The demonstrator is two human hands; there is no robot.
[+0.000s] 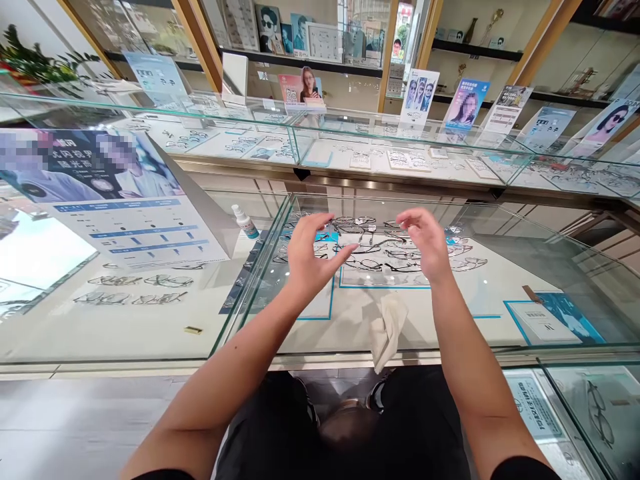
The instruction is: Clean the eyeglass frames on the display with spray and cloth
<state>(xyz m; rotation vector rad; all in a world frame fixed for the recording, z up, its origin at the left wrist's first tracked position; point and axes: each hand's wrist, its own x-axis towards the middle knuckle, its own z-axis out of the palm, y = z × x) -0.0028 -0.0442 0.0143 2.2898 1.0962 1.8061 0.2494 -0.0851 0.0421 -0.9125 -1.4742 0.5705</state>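
Both my hands are raised above a glass display case [310, 340]. My left hand [310, 257] is open, thumb and fingers spread apart with nothing between them. Facing it from the other side, my right hand [427, 243] has its fingers loosely curved and apart, and I see nothing in it. Beneath and between them, rows of eyeglasses [363, 265] show through the glass, some partly hidden by my hands. A crumpled beige cloth [387, 327] lies between my forearms, draped at the near edge of the case top and touched by neither hand.
A white spray bottle [245, 222] stands left of my hands, beside a large tent-shaped sign [145, 233]. More eyeglasses [137, 287] lie in the left case. Leaflets [547, 320] are at the right. Another glass counter [370, 143] with standing cards runs along the back.
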